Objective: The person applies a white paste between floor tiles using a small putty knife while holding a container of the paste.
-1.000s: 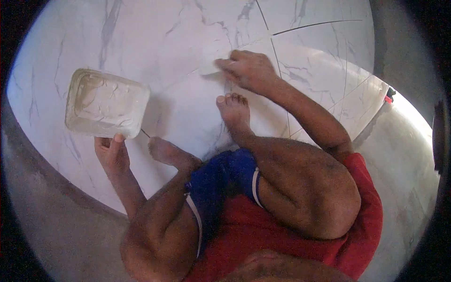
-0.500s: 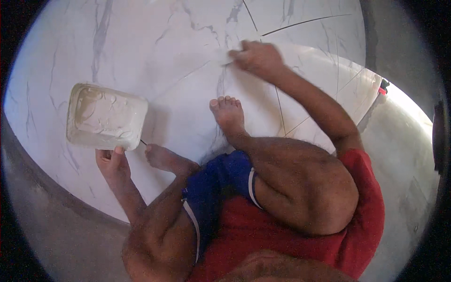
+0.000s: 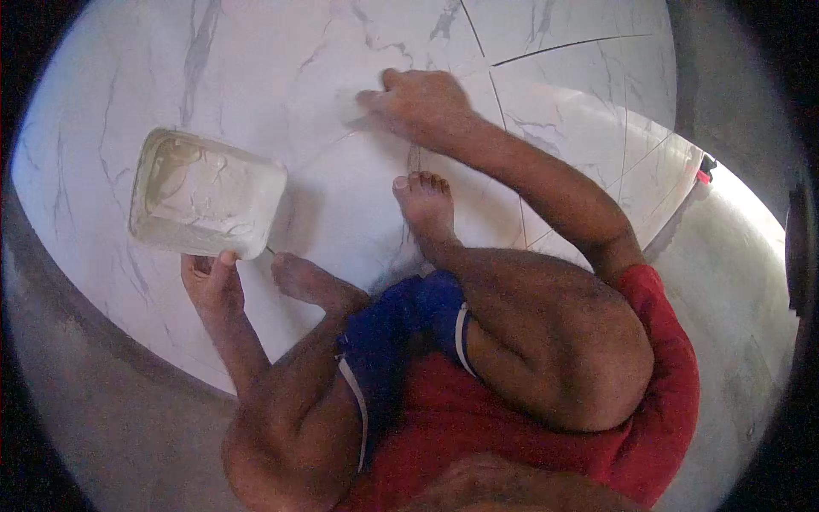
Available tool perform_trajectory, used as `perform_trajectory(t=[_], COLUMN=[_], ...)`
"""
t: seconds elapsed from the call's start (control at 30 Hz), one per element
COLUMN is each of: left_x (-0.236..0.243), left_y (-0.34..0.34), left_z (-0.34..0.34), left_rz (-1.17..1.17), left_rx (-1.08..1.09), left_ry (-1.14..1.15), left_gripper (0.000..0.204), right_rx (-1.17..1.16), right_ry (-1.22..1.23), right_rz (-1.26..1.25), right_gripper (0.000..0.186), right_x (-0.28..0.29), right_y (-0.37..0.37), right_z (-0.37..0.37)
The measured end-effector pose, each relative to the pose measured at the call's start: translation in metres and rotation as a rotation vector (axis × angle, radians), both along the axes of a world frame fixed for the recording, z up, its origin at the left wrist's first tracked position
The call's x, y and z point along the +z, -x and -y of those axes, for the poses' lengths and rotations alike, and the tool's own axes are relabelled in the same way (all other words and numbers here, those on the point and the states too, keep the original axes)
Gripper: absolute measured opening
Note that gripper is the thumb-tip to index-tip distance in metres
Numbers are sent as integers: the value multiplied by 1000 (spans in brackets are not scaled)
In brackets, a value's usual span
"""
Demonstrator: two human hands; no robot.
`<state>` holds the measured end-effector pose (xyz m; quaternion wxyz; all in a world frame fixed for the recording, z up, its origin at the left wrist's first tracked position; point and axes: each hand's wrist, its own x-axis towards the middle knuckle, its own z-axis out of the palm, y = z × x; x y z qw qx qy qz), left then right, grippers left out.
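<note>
Head view: the person squats barefoot on a glossy white marble-patterned tile floor [image 3: 256, 51] with grey veins and thin joint lines. The right hand [image 3: 422, 102] reaches to the far side, its grip closed on a small pale pad [image 3: 348, 107] pressed flat to a tile by a joint. The left hand [image 3: 212, 282] rests at the near edge of a rectangular, round-cornered tub [image 3: 207, 194] smeared with pale paste, thumb touching its rim; how far its fingers curl cannot be told.
</note>
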<state>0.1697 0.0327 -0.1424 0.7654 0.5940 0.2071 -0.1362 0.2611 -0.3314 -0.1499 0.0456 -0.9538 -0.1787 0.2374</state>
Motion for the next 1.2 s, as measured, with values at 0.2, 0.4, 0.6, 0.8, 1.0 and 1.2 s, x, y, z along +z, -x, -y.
perform_trajectory(t=[0.2, 0.4, 0.6, 0.8, 1.0, 1.2], left_x=[0, 3, 0, -4, 4, -1], left_y=[-5, 0, 0, 2, 0, -2], left_z=[-3, 1, -5, -10, -5, -5], left_rz=[-36, -2, -4, 29, 0, -10], left_rx=[-74, -34, -40, -42, -43, -44], left_ry=[-9, -39, -5, 13, -29, -33], left_gripper=[77, 77, 76, 76, 77, 79], right_rx=[162, -50, -308, -582, -685, -781], right_ry=[35, 221, 121, -176, -216, -203], right_rz=[28, 6, 94, 143, 249, 220], right_gripper=[22, 30, 33, 38, 36, 37], right_x=[-6, -9, 13, -15, -39, -45], right_y=[-16, -5, 12, 32, 56, 99], right_z=[-2, 144, 214, 187, 173, 190])
